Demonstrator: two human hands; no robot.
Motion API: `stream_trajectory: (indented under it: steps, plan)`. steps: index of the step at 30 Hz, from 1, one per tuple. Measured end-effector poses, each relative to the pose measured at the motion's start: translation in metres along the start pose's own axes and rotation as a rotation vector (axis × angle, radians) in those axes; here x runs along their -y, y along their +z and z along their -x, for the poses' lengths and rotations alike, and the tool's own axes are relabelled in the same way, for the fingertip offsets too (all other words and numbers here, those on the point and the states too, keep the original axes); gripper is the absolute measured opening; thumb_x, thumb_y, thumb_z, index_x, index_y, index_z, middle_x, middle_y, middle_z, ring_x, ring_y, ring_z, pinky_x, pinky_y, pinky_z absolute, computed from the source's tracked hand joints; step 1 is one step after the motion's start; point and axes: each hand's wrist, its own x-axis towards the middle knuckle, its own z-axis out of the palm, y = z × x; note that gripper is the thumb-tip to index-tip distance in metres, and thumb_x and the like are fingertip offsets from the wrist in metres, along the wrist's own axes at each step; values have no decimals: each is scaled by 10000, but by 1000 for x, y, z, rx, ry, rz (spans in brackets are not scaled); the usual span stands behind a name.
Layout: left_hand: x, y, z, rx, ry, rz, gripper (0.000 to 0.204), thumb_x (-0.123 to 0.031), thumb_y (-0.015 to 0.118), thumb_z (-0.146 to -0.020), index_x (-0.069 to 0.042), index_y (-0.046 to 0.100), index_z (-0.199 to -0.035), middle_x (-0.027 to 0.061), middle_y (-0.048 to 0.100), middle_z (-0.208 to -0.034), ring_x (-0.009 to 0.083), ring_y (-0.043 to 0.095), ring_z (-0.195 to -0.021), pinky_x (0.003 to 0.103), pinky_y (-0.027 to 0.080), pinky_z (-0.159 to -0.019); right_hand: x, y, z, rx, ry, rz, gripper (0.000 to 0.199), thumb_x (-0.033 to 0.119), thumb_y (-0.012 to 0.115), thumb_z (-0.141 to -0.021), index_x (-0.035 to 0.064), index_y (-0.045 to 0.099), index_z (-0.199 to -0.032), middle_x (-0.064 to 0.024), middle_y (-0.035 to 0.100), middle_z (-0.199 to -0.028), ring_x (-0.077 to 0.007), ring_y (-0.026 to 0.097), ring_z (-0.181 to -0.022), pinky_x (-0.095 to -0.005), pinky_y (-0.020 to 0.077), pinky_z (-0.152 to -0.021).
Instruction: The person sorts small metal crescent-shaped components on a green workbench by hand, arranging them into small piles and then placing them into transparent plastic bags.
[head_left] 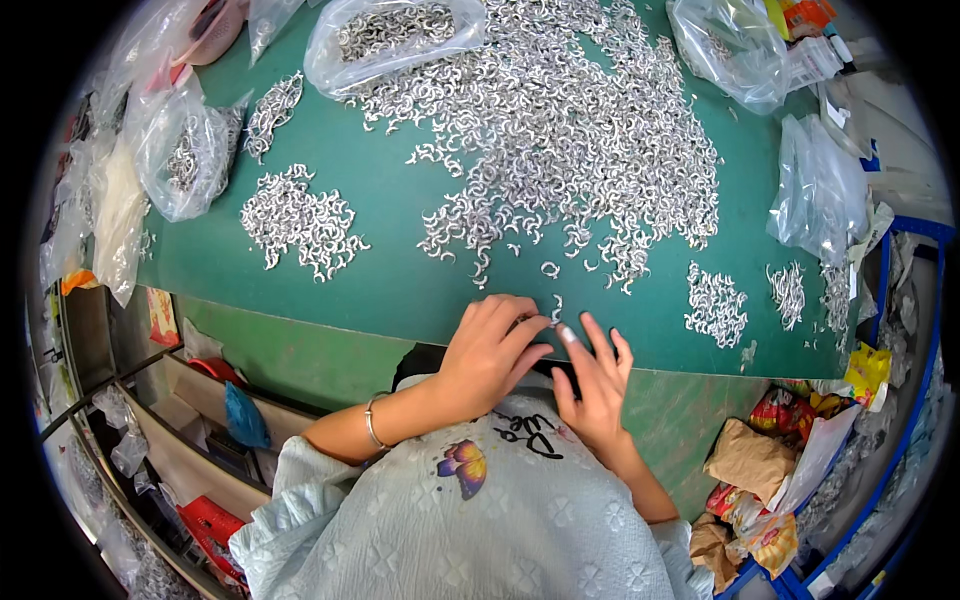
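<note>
My left hand [490,347] rests at the near edge of the green table, fingers curled together and thumb reaching toward the right hand. Whatever lies under its fingers is hidden. Beside it, my right hand [597,385] has its fingers spread, the index tip wrapped in white and almost meeting the left fingertips. Just beyond the fingertips lie a few small silver crescent-shaped metal pieces [557,308]. Farther off, a pair forms a ring [550,269]. A broad heap of the same crescents [590,150] spreads across the table's middle and far side.
Smaller crescent piles lie at left [300,222] and right [716,306]. A clear bag of pieces [390,65] stands at the back; other plastic bags [820,185] line both sides. Below the green tabletop [390,240] are a drawer unit [190,420] and a blue metal frame [915,400].
</note>
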Motion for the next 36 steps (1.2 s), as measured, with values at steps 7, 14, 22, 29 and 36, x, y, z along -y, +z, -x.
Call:
stream_trajectory:
  steps: [7, 14, 22, 29, 36]
  plan:
    - [-3, 9, -3, -48, -60, -39, 325, -102, 749, -736, -35, 595, -1013, 92, 540, -1004, 272, 522, -907, 377, 377, -743, -6, -4, -12, -102, 21, -86, 350, 22, 597, -834, -21, 597, -1182, -108, 685, -1104, -316, 556, -1197, -519, 291, -1046]
    - [2, 6, -2, -44, -46, -47, 279, -48, 758, -722, -57, 619, -963, 86, 553, -962, 271, 526, -863, 381, 375, -699, -6, -14, -17, 55, 67, 49, 343, 73, 577, -878, 7, 589, -1215, -59, 666, -1175, -312, 481, -1277, -556, 208, -1078]
    - [1, 5, -6, -19, -27, -62, 304, -17, 735, -735, -41, 616, -1014, 95, 553, -1033, 266, 540, -912, 375, 393, -753, -3, -6, -27, 175, 21, 75, 480, 143, 596, -881, -16, 487, -1321, -107, 570, -1321, -346, 377, -1366, -606, 171, -1082]
    - [7, -2, -5, -61, -57, -54, 318, 2, 712, -748, -44, 607, -1045, 96, 550, -1057, 277, 535, -927, 377, 386, -765, -15, -14, -12, -72, 87, 124, 447, 148, 566, -904, -19, 499, -1313, -113, 580, -1314, -367, 395, -1351, -568, 170, -1099]
    - [13, -3, -35, -31, -30, -198, 385, 1, 659, -766, -71, 629, -1143, 75, 559, -1089, 262, 520, -961, 384, 365, -798, -4, 1, -42, 130, 70, 79, 560, 149, 619, -869, -23, 414, -1361, -112, 551, -1343, -366, 333, -1389, -623, 145, -1082]
